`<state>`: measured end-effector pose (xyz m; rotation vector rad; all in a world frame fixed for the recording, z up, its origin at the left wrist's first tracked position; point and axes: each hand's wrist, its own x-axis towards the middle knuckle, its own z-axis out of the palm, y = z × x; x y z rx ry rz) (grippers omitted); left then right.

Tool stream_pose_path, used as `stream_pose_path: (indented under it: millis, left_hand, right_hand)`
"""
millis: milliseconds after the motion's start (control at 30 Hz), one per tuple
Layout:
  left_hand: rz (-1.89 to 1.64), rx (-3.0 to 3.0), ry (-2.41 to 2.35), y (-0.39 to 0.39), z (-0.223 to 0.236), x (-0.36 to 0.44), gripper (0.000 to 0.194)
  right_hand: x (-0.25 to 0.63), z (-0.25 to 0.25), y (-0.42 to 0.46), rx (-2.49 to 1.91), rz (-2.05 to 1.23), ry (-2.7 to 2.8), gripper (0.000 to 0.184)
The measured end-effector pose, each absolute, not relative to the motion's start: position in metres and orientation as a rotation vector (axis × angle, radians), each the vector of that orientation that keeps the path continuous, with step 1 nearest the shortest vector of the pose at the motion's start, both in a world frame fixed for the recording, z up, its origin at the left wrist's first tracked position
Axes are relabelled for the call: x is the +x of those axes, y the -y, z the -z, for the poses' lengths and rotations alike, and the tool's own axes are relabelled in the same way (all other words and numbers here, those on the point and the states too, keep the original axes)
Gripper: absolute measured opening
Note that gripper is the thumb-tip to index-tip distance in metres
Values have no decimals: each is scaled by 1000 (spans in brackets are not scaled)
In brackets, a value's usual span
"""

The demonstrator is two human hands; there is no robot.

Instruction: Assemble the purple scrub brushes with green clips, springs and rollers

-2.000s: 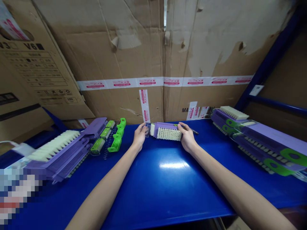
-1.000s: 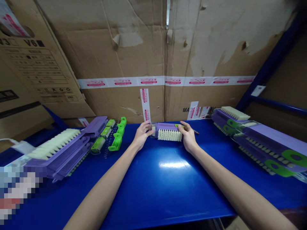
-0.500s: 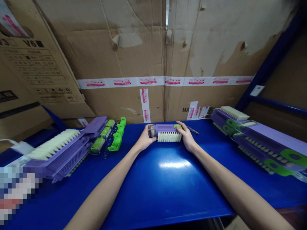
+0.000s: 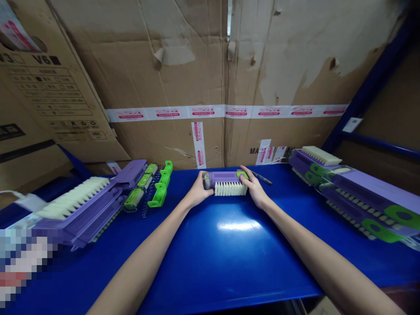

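Between my two hands is a purple brush with cream bristles facing me and a green oval part at its right end. My left hand grips the clear-capped left end, thumb at the front near the bristles. At the right end, my right hand is closed round the brush, its thumb on the green part and the index finger stretched along the back. The brush is held above or on the blue table; I cannot tell which. Just behind my right hand lies a slim dark tool, perhaps a pen or screwdriver.
On the left lie stacked purple brush bodies, green-and-clear parts, thin springs and bright green clips. More purple brushes are stacked at right. A cardboard wall stands behind the blue table.
The brush has shifted very slightly to the left and toward me, with both hands still on it. Other things stay in place.
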<state>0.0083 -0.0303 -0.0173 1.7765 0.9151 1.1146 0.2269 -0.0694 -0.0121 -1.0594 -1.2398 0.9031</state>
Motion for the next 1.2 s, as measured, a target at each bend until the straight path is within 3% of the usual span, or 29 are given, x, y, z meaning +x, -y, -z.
stream_pose_path:
  millis: [567,1200]
  left_hand:
    - [-1124,1738,-932,32,14,8,55]
    - [-1133,1764,-898,33,14,10,50]
  right_hand:
    - [227,17,70,-1066,-950,1334,67]
    - [230,12,70,-1147,-805,1413,61]
